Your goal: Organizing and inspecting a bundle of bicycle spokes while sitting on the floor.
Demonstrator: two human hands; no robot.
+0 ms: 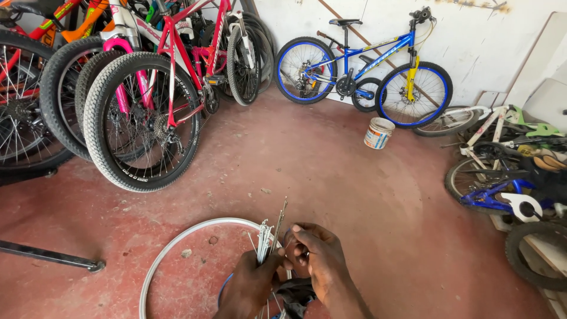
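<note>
My left hand (251,286) grips a bundle of thin metal spokes (269,236) that point up and away from me. My right hand (316,257) is closed beside it, its fingers pinching at the spokes near the left thumb. Below both hands a bare silver wheel rim (177,242) lies flat on the red floor. A dark piece of cloth (292,292) shows under my wrists, and a bit of blue shows inside the rim near my left hand.
Several bicycles (147,100) stand packed at the back left. A blue bicycle (366,65) leans on the white wall. A small white bucket (378,133) sits on the floor. More bicycles and wheels (502,177) lie at the right. A black bar (47,255) lies at the left.
</note>
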